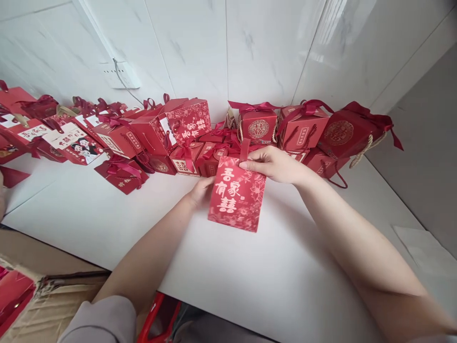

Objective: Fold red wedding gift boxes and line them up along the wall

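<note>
A red gift box with white Chinese characters and pale flowers on its front is held over the white table, its front facing me. My right hand pinches its upper right corner beside a dark red ribbon loop at the top. At the box's left edge, my left hand holds it from the side, its fingertips hidden behind the box. Just beyond both hands, small red boxes with ribbons stand against others.
Red gift boxes line the wall, some stacked, including one with gold rope and one at the right end. A flat red box lies left of centre. A cardboard carton stands at the lower left, near a wall socket's cable farther back.
</note>
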{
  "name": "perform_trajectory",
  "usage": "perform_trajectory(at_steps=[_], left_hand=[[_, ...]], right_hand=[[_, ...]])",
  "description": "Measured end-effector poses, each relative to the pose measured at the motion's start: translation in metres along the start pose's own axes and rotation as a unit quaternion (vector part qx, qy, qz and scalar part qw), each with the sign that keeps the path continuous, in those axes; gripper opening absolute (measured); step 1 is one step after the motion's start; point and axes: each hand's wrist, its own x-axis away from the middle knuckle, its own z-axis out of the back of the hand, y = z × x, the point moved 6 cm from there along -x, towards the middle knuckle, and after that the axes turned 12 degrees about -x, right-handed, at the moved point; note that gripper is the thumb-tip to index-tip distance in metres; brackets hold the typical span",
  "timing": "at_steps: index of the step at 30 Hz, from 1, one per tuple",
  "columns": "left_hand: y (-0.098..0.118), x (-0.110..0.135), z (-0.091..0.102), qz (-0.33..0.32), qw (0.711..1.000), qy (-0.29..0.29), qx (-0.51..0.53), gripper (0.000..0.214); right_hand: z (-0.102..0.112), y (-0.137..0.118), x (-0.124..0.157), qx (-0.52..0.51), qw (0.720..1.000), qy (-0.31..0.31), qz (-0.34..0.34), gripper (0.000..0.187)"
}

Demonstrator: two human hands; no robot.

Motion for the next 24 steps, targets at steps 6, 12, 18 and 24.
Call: perform_trajectory(at_steps=[6,12,18,24], left_hand=[[0.024,-0.005,0.006,-0.143,0.975,0.136,-0.104,0.054],[0.025,0.0,0.004,-0.201,0.934,0.254,-0.149,0.048],[0.016,0.004,0.006,-0.225,0.896,0.325,-0.203,0.052],[0.014,0.005,0.004,-0.224,0.892,0.333,-0.209,0.054]], right_hand=[[-0.001,0.014,-0.009,-0.027,0.99,0.132,0.05,0.047],[-0.005,0.052,-0.018,-0.171,0.972,0.154,0.056,0.056],[-0.001,0.062,-0.018,-0.216,0.959,0.171,0.072,0.057],[-0.001,0.059,-0.018,-0.23,0.956,0.164,0.074,0.056]])
